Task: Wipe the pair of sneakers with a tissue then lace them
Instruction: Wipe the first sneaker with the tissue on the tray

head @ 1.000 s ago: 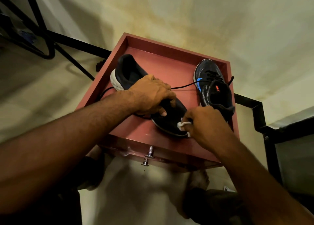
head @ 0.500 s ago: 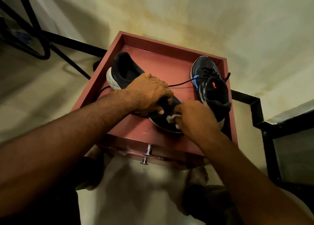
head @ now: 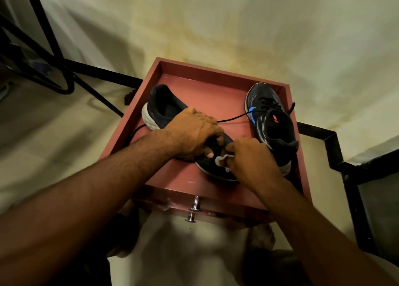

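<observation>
We pin the near sneaker (head: 172, 112) in the red tray (head: 216, 78) with our left hand (head: 192, 134) clamped over its middle, while our right hand (head: 248, 156) pinches the tissue (head: 221, 160) at the toe. Short firm strokes should work best. Since a moment ago, the right hand has slid left onto the toe; the far-right sneaker (head: 272, 121) hasn't moved.

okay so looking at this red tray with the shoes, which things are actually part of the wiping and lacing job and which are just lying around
In the job:
left hand holding the near sneaker
right hand pinching the tissue at its toe
far sneaker
loose black lace
red tray

Just lying about:
black metal frame
metal knob below the tray
</observation>
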The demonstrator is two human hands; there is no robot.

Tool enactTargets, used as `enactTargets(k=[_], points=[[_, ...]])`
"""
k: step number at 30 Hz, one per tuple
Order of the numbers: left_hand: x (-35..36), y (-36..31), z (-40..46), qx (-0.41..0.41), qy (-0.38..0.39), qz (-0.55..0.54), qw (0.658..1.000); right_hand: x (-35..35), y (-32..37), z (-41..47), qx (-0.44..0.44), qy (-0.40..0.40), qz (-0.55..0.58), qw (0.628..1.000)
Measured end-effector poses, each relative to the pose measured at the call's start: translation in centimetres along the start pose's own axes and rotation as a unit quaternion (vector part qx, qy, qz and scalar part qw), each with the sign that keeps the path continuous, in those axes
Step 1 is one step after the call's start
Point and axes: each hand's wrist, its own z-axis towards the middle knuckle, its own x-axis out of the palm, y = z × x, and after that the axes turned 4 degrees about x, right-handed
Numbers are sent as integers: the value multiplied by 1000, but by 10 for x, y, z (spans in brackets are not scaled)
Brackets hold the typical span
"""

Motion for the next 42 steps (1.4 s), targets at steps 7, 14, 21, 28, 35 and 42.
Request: enactTargets(k=[7, 14, 21, 28, 35, 42], points=[[2, 4, 0, 11, -5, -1, 1000, 3, -9, -7, -11, 7, -34, 999], [-35, 50, -29, -66, -172, -216, 959, 7, -24, -2, -11, -103, 172, 980], [-26, 80, -56, -39, -77, -95, 992, -3, -38, 2, -9, -158, 268, 950], [-11, 74, -36, -50, -56, 26, 997, -7, -35, 0, -18, -181, 302, 936], [-20, 62, -32, -82, -61, 58, 993, -11, -39, -2, -35, -216, 306, 927], [-32, 59, -45, -118, -35, -62, 991, -8, -32, -1, -62, -228, 291, 927]])
